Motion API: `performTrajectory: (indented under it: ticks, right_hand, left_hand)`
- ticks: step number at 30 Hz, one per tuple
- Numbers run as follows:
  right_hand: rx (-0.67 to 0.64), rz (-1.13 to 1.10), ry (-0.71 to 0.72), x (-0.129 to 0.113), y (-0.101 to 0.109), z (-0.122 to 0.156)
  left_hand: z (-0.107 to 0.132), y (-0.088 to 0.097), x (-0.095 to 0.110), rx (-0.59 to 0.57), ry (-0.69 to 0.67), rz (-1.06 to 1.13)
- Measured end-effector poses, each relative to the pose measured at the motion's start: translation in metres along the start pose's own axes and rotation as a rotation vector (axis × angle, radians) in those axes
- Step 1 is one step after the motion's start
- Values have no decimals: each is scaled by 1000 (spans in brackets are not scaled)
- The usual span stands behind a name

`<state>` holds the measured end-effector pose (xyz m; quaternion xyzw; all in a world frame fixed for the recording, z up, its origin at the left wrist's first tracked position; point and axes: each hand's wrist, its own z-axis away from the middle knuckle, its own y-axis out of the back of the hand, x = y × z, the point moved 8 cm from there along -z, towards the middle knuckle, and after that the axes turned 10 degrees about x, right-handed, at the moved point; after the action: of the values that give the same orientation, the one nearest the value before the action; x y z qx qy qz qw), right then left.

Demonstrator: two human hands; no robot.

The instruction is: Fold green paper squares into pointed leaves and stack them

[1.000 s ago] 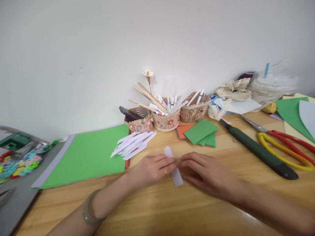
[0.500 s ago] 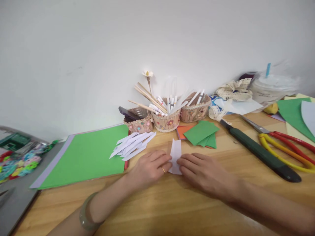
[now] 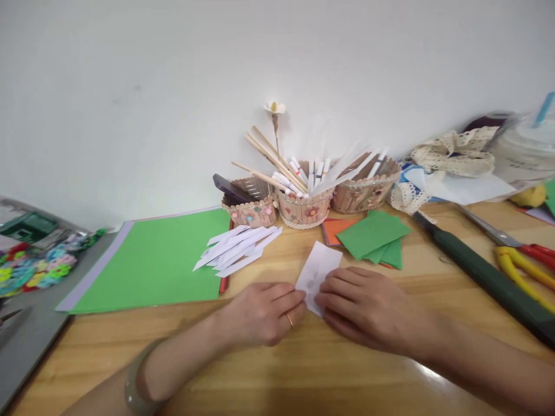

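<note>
Steadying a small white piece of paper on or just above the wooden table, the person has both hands at its near end, where any slip would most likely begin. The left hand has its fingers drawn together, tips touching the paper's left edge; the right hand has its fingers curled and bunched over the lower right edge. Both thumbs are largely hidden, so whether either hand truly pinches the sheet or only presses on it cannot be told. The paper lies slantwise between them, its far end uncovered, with faint grey patches that could be shadow or creasing. Being thin and held at one end only, it could skew if one hand pushed harder than the other, and a fold made then would probably come out crooked. Uneven pull from the two sides might wrinkle or tear it. The far corner points toward the green paper squares, close enough that a careless forward shove could nudge them. To the left, the loose pile of white strips sits near the left hand's knuckles; a sweeping wrist might scatter it.
</note>
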<state>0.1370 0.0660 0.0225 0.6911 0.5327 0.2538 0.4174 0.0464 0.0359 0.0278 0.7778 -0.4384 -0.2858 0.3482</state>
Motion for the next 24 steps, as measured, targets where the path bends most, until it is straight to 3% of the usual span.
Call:
performTrajectory:
  ticks: [13,24]
  right_hand:
    - [14,-111,-7,4,2,-4]
    - [-130,-278,-466,32,-14,-6]
  left_hand:
    - [2,-6,-13,-57,51,145]
    - [1,-11,-7,-125,36,125]
